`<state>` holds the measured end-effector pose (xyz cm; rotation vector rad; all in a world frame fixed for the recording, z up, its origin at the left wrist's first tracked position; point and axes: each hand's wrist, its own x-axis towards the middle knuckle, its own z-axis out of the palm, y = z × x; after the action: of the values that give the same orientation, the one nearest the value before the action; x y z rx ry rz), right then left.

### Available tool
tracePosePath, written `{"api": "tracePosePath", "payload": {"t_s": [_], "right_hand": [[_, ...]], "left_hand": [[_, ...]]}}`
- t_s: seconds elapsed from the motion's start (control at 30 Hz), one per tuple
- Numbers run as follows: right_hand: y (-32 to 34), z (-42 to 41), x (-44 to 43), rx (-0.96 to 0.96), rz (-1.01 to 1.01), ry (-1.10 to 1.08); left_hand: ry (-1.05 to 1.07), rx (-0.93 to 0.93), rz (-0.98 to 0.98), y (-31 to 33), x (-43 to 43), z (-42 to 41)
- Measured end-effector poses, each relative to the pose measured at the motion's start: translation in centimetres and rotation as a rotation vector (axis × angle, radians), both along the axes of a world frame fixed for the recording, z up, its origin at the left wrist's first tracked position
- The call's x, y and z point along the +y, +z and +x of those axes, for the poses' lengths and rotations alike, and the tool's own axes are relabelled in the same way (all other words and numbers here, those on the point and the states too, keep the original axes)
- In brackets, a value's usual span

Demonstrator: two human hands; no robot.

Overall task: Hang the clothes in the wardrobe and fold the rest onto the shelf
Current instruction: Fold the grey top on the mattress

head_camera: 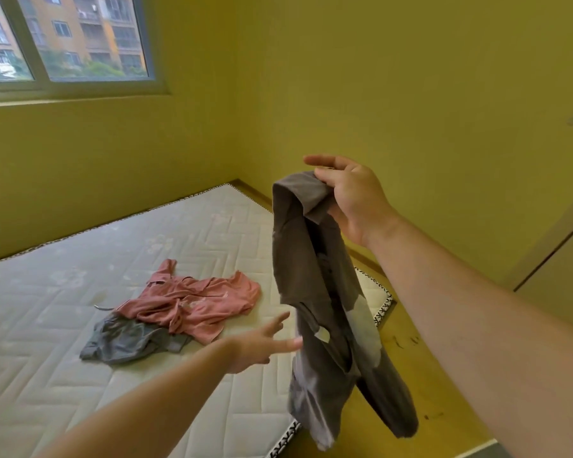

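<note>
The left hand (265, 345) is seen nearest, its grip apart and fingers spread beside the hanging cloth; whether it is touched cannot be told. The brown garment (315, 292) is held in the air over the edge of the mattress (63, 309), limp and creased, with paler patches showing. It is judged light, soft and without stiffness, so sagging is expected wherever it is unsupported. A second hold along the top band or at the lower hem is advised. Its top band is pinched by the right hand (351, 200), the grip clamped on it between thumb and fingers. Farther off, a pink garment (199, 305) is laid crumpled partly over a grey garment (129, 342) on the mattress.
</note>
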<state>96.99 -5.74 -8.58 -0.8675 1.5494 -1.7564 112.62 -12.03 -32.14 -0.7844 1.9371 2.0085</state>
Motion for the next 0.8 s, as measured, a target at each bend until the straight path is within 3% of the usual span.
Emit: {"api": "tracePosePath", "payload": {"t_s": [0.2,0.33,0.4,0.5,0.57,0.67,0.7,0.8], "right_hand": [[-1.2,0.0,0.2,0.263,0.028,-0.079],[-2.0,-1.3,1.6,0.618,0.136,-0.185],[-2.2,-2.4,2.6,0.815,0.237,-0.241],[-3.0,-3.8,4.0,1.012,0.477,-0.189],[-4.2,-4.3,4.7,1.253,0.711,-0.093],[-7.0,-4.6,5.8,1.717,0.932,-0.073],[-7.9,-4.4,6.0,1.788,0.977,-0.091],[-10.0,-3.7,5.8,1.710,0.961,-0.155]], "left_hand": [[0.470,0.091,-0.193,2.6,0.2,-4.1],[0.798,0.144,-0.163,4.0,-3.0,-4.6],[0.852,0.166,-0.255,5.6,-4.7,-4.2],[0.753,0.269,-0.282,8.8,-5.8,-2.9],[0.546,0.299,-0.354,10.5,-6.5,-2.1],[0.104,-0.017,-1.083,10.9,-7.2,-1.7],[0.052,-0.128,-1.257,10.8,-7.2,-1.8],[0.179,-0.220,-1.341,10.6,-6.7,-2.2]]}}
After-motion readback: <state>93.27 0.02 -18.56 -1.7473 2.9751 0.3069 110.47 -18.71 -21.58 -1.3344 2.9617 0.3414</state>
